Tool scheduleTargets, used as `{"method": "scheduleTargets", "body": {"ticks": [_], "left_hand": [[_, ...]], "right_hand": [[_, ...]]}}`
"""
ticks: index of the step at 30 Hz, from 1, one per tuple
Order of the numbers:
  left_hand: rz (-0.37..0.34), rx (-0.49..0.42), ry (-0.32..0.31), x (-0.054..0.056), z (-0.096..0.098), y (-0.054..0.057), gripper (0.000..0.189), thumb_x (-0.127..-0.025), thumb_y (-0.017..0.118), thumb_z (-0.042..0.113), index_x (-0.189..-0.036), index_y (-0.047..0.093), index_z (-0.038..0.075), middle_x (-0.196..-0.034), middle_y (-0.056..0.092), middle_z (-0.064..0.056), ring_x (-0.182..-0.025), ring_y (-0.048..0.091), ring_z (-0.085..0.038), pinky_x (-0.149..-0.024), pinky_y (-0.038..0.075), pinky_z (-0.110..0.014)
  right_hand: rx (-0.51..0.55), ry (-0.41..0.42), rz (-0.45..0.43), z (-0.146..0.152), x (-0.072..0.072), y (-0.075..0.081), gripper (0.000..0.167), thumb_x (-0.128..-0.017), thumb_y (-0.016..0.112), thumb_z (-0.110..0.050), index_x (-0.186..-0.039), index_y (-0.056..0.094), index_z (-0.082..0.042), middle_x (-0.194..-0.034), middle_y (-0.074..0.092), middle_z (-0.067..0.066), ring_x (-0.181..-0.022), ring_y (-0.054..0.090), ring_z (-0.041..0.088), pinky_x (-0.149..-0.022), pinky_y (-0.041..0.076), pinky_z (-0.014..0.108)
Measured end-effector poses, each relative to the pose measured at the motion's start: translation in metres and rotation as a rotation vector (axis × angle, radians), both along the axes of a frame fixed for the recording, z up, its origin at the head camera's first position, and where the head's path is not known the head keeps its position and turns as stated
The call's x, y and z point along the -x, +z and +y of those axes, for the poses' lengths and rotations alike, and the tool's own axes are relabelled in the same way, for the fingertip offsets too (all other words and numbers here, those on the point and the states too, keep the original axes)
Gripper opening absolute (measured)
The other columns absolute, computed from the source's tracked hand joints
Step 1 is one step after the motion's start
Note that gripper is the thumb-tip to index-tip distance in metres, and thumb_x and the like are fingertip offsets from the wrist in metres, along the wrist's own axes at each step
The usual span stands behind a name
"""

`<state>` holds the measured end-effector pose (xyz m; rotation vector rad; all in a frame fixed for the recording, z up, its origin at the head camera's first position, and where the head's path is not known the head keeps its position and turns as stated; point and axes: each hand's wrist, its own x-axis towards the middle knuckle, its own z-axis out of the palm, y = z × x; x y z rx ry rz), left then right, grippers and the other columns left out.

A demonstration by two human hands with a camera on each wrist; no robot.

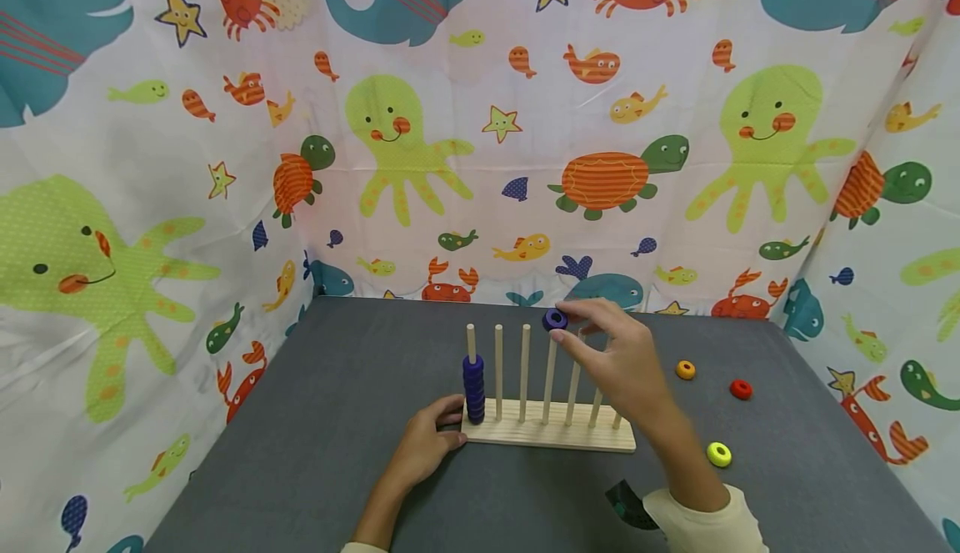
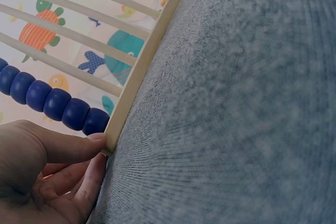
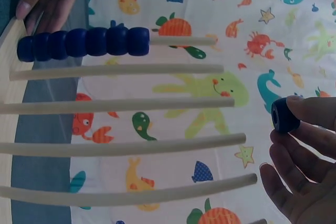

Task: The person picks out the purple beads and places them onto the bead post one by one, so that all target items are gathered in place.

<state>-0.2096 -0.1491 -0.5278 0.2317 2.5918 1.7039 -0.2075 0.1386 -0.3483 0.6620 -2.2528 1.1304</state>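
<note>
A wooden peg rack stands on the table, with several upright pegs in a row. Several dark blue beads are stacked on its leftmost peg, whose bare tip sticks out above them. My left hand grips the left end of the base, thumb on the front side and fingers around the end. Above the pegs, my right hand pinches another dark blue bead between thumb and fingers. In the right wrist view that bead is apart from the peg tips, its hole facing the rack.
To the right of the rack lie an orange bead, a red bead and a yellow bead. A dark patch shows on the grey table by the right sleeve. A sea-animal curtain surrounds the table.
</note>
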Motion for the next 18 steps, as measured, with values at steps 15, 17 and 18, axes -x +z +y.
{"method": "scheduleTargets", "body": {"ticks": [15,17,18], "left_hand": [[0.024,-0.01,-0.017,-0.001,-0.001,0.0,0.059,-0.091,0.073,-0.006,-0.147,0.058,0.0,-0.146,0.062,-0.022,-0.129,0.065,-0.037,-0.098,0.061,-0.042],[0.022,-0.012,-0.015,-0.001,-0.001,0.0,0.059,-0.091,0.073,-0.006,-0.148,0.058,0.0,-0.146,0.063,-0.022,-0.128,0.066,-0.037,-0.098,0.061,-0.041],[0.021,-0.012,-0.014,-0.002,-0.001,0.0,0.059,-0.091,0.073,-0.006,-0.148,0.058,0.0,-0.146,0.063,-0.021,-0.129,0.066,-0.037,-0.098,0.061,-0.041]], "right_hand": [[-0.033,0.085,-0.045,-0.037,0.006,0.001,0.036,-0.094,0.082,-0.017,-0.129,0.076,-0.014,-0.117,0.073,-0.001,-0.111,0.063,0.017,-0.089,0.058,0.042],[-0.036,0.098,-0.049,-0.042,0.007,0.001,0.036,-0.094,0.082,-0.016,-0.129,0.076,-0.013,-0.115,0.073,-0.001,-0.111,0.063,0.019,-0.09,0.057,0.046],[-0.036,0.103,-0.052,-0.044,0.008,0.001,0.036,-0.094,0.082,-0.016,-0.129,0.076,-0.013,-0.114,0.073,0.0,-0.111,0.063,0.02,-0.09,0.056,0.046]]}}
